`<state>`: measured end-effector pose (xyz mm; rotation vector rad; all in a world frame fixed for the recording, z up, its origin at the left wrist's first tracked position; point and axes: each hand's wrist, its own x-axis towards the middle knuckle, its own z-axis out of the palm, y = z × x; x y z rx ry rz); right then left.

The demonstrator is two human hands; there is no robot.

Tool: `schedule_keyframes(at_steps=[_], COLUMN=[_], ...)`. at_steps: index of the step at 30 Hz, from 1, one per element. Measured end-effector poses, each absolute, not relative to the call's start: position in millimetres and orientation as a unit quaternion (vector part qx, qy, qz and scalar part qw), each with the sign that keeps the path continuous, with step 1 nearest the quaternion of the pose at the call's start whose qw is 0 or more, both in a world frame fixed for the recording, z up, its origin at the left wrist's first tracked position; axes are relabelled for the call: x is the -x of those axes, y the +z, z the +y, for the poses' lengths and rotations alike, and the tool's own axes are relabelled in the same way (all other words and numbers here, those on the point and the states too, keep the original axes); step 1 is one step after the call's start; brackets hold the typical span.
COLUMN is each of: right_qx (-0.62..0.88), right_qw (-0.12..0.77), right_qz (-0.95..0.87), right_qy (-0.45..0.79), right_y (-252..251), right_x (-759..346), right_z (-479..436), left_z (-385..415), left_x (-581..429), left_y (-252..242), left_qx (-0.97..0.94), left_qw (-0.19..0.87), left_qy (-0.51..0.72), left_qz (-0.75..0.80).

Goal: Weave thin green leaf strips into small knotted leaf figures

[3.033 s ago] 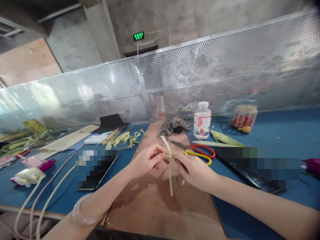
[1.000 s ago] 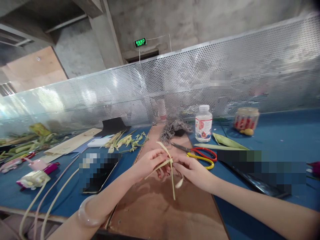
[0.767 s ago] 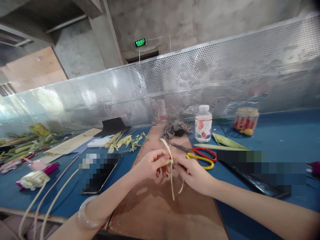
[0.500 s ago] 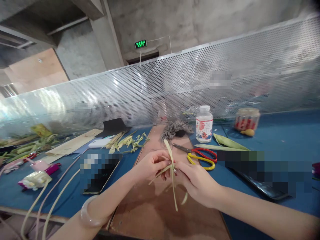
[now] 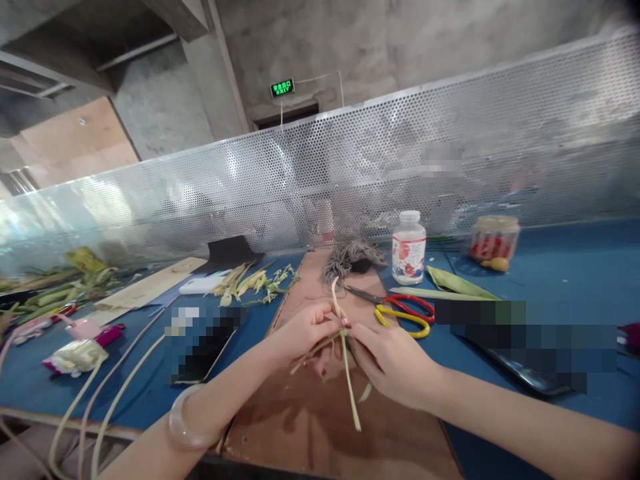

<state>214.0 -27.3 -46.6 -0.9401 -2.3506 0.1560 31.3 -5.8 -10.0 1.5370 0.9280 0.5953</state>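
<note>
Between my hands are pale green leaf strips (image 5: 352,390), crossed at one point where my fingertips meet. My left hand (image 5: 311,333), with a bangle (image 5: 183,420) on the wrist, pinches the strips from the left, its thumb and index finger at the crossing. From the right, my right hand (image 5: 385,357) is closed on the same spot. One strip end points up and away, another hangs towards me, and a further end sticks out to the lower left. Fingers hide the crossing in part. A small leaf scrap (image 5: 365,392) lies on the brown board (image 5: 290,433) below.
Scissors (image 5: 405,313) with red and yellow handles lie beyond my right hand. Behind them are grey yarn (image 5: 350,260), a white bottle (image 5: 409,250) and a jar (image 5: 495,240). A phone (image 5: 210,350) lies left, near cables (image 5: 120,393) and leaf pieces (image 5: 250,283). A perforated metal screen (image 5: 250,180) stands behind.
My fingertips have drawn closer together over the crossing of the strips. The lower left fingers have shifted down and left, and the hanging strip's end has moved slightly lower.
</note>
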Motion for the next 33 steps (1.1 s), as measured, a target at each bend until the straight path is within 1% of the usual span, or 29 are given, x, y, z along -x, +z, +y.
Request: schedule_keyframes(at_steps=[3, 5, 7, 9, 10, 12, 14, 16, 17, 18, 19, 21, 22, 23, 24, 26, 27, 28, 30, 31, 32, 33], right_qx=[0.387, 0.407, 0.433, 0.427, 0.390, 0.257, 0.087, -0.029, -0.050, -0.034, 0.034, 0.254, 0.313, 0.321, 0.285, 0.125, 0.032, -0.016, -0.008, 0.047, 0.140, 0.186], right_qw=[0.352, 0.361, 0.322, 0.245, 0.210, 0.187, 0.214, 0.224, 0.223, 0.227, 0.241, 0.264, 0.263, 0.261, 0.256, 0.275, 0.269, 0.276, 0.314, 0.350, 0.400, 0.424], right_qz=[-0.847, -0.834, -0.835, -0.860, -0.885, -0.937, -0.963, -0.966, -0.966, -0.967, -0.965, -0.928, -0.911, -0.910, -0.923, -0.953, -0.963, -0.961, -0.949, -0.935, -0.904, -0.884], right_qy=[0.090, 0.095, 0.105, 0.135, 0.143, 0.145, 0.138, 0.127, 0.119, 0.108, 0.101, 0.073, 0.051, 0.029, 0.013, -0.011, -0.009, -0.011, 0.000, 0.027, 0.059, 0.065], right_y=[-46, -48, -52, -60, -65, -75, -80, -76, -71, -66, -63, -64, -70, -77, -86, -97, -98, -93, -74, -62, -50, -41], right_x=[-214, -214, -211, -205, -199, -186, -172, -162, -160, -159, -158, -159, -158, -156, -154, -151, -150, -151, -160, -166, -173, -179], right_z=[-22, -22, -30, -45, -55, -73, -85, -88, -86, -83, -79, -71, -69, -68, -68, -72, -74, -76, -72, -67, -59, -50], left_z=[6, 16, 24, 29, 31, 31, 30, 29, 28, 27, 26, 26, 25, 25, 25, 25, 25, 24, 22, 21, 20, 19], left_x=[-25, -20, -15, -11, -10, -9, -9, -9, -10, -10, -10, -9, -9, -9, -9, -9, -9, -10, -11, -12, -13, -14], left_y=[-13, -13, -13, -14, -14, -16, -18, -18, -18, -18, -17, -17, -16, -17, -17, -19, -20, -21, -22, -21, -21, -20], left_qx=[-0.615, -0.569, -0.527, -0.496, -0.494, -0.495, -0.501, -0.511, -0.523, -0.534, -0.542, -0.549, -0.550, -0.552, -0.556, -0.569, -0.576, -0.584, -0.604, -0.615, -0.626, -0.635], left_qw=[0.564, 0.538, 0.513, 0.507, 0.510, 0.515, 0.517, 0.514, 0.505, 0.495, 0.482, 0.462, 0.457, 0.457, 0.460, 0.466, 0.468, 0.467, 0.455, 0.447, 0.439, 0.433], left_qy=[0.381, 0.477, 0.542, 0.576, 0.576, 0.568, 0.556, 0.549, 0.547, 0.548, 0.551, 0.556, 0.556, 0.552, 0.546, 0.527, 0.517, 0.511, 0.503, 0.498, 0.494, 0.489], left_qz=[0.398, 0.400, 0.407, 0.405, 0.406, 0.410, 0.415, 0.416, 0.414, 0.412, 0.413, 0.420, 0.424, 0.426, 0.426, 0.427, 0.426, 0.424, 0.419, 0.417, 0.415, 0.414])
